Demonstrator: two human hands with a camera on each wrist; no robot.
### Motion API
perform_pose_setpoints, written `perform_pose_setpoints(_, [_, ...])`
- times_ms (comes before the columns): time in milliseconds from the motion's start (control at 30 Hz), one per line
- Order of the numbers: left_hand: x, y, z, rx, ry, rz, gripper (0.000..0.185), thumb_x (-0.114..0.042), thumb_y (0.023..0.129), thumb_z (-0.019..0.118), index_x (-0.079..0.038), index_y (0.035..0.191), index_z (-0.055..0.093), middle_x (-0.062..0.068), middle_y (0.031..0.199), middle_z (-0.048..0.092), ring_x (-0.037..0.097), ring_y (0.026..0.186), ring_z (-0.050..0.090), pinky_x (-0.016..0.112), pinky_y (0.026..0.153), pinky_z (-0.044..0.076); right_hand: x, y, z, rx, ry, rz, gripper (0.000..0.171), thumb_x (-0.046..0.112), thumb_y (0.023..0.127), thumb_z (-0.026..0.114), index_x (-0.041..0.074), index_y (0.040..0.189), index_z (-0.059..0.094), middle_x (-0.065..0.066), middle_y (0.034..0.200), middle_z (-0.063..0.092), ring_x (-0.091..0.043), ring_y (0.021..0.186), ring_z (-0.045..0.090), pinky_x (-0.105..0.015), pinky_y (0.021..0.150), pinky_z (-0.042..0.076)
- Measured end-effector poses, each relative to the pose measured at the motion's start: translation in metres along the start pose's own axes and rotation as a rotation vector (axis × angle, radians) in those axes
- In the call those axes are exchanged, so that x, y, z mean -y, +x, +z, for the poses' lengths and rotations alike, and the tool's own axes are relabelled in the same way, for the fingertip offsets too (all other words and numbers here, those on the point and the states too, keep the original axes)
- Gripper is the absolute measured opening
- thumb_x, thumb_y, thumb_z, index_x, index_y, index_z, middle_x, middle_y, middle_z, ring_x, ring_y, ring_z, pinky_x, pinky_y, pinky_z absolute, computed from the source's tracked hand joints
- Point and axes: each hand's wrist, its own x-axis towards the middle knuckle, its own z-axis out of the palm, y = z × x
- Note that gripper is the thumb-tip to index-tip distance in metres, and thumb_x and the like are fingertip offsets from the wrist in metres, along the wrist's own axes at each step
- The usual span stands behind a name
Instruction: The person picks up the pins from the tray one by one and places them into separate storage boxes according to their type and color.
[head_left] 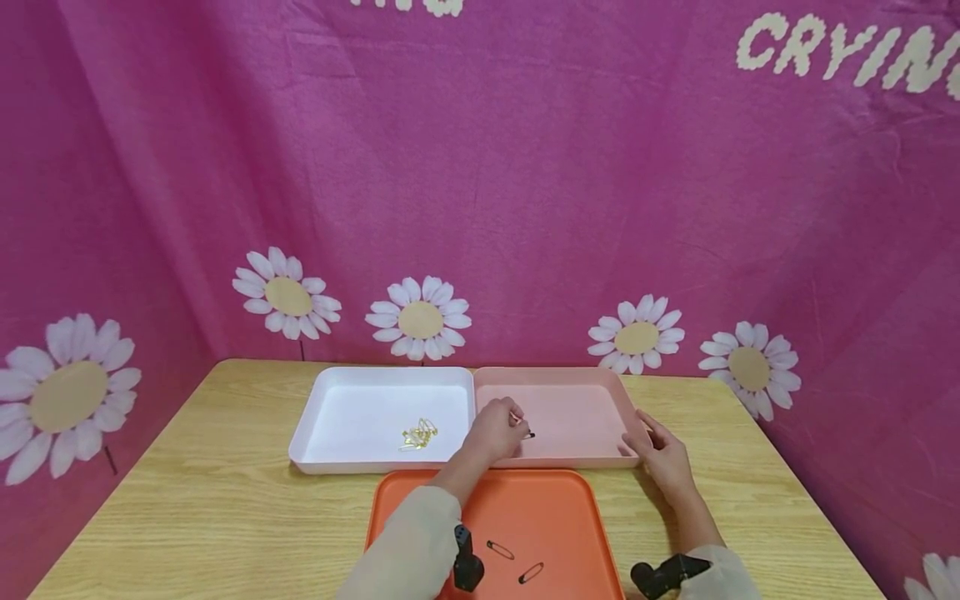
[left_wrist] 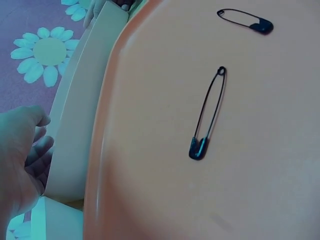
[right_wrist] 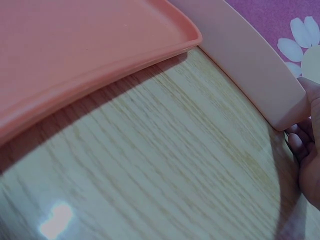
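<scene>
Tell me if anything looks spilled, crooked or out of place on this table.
Nothing stands out. The white tray and pink tray sit side by side, the orange tray in front. Gold pins lie in the white tray, two black safety pins in the orange one.

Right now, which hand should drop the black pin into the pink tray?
Probably the left hand: its fingers already pinch a black safety pin above the pink tray. The right hand only rests on that tray's right corner, holding no pin.
</scene>
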Motion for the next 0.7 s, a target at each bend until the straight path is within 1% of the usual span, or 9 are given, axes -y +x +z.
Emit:
perform_pose_setpoints(67, [0.000,-0.001,-0.001,0.005,0.011,0.016,0.013,-0.016,0.087,0.060,-0.005,0.094,0.059,0.002,0.079,0.058,0.012,0.070,0.051,0.025,0.067,0.046,0.000,0.000,0.000,0.001,0.010,0.001,0.065,0.036,0.090,0.060,0.015,0.146,0.033,-0.018,0.133,0.048,-0.007,0.097,0.043,-0.006,0.074,0.039])
perform_pose_setpoints(167, [-0.001,-0.002,-0.003,0.003,0.030,0.048,0.015,-0.016,0.087,0.061,-0.005,0.096,0.060,0.002,0.080,0.058,0.013,0.070,0.051,0.026,0.069,0.046,-0.002,0.001,0.001,0.002,0.026,-0.002,0.065,0.035,0.090,0.060,0.014,0.146,0.033,-0.018,0.132,0.049,-0.006,0.093,0.043,-0.008,0.072,0.040])
perform_pose_setpoints(367, [-0.005,-0.007,-0.009,0.003,0.031,0.116,0.014,-0.015,0.086,0.062,-0.004,0.095,0.062,0.006,0.082,0.059,0.013,0.073,0.051,0.025,0.069,0.045,-0.003,0.000,0.001,0.007,0.003,-0.002,0.065,0.037,0.090,0.059,0.016,0.146,0.034,-0.017,0.131,0.050,-0.002,0.094,0.044,-0.006,0.075,0.038])
perform_pose_setpoints(567, [-0.005,-0.011,-0.017,0.013,-0.005,0.159,0.011,-0.014,0.085,0.063,-0.005,0.090,0.063,0.005,0.081,0.060,0.012,0.072,0.050,0.022,0.065,0.043,0.000,-0.001,0.001,0.005,0.029,-0.005,0.064,0.034,0.090,0.060,0.015,0.146,0.034,-0.018,0.129,0.050,-0.004,0.093,0.044,-0.006,0.074,0.041])
perform_pose_setpoints(700, [-0.004,-0.013,-0.022,0.017,-0.033,0.187,0.010,-0.013,0.084,0.063,-0.004,0.089,0.064,0.004,0.078,0.059,0.010,0.071,0.049,0.020,0.064,0.042,0.001,-0.001,0.000,0.007,0.021,-0.006,0.064,0.035,0.091,0.059,0.014,0.146,0.034,-0.018,0.128,0.050,-0.005,0.093,0.044,-0.004,0.075,0.040])
